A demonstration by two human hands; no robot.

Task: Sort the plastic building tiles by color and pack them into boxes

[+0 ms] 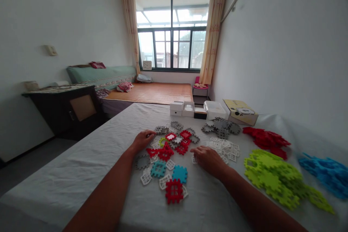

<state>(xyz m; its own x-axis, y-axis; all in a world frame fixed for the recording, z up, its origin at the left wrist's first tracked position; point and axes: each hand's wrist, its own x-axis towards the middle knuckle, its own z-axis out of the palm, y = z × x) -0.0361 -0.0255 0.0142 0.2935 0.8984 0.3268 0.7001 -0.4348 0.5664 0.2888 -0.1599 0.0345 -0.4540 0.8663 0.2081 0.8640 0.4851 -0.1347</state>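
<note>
My left hand [143,139] rests on the white-covered table [89,166] with curled fingers at a grey and white interlocking tile [161,129]. My right hand [208,158] lies palm down, fingers bent over a small white tile [194,159]. Between the hands lies a mixed scatter of red tiles [165,152], teal tiles [158,169], a blue tile [179,173] and a red square tile [174,190] nearest me. Whether either hand grips a piece is unclear.
Sorted heaps lie to the right: white tiles [225,146], grey tiles [220,126], red tiles [266,139], lime green tiles [277,177], blue tiles [324,172]. Small boxes [182,108], a clear container [214,110] and a cardboard box [240,112] line the far edge. Beyond are a bed [152,92] and a dark cabinet [67,107].
</note>
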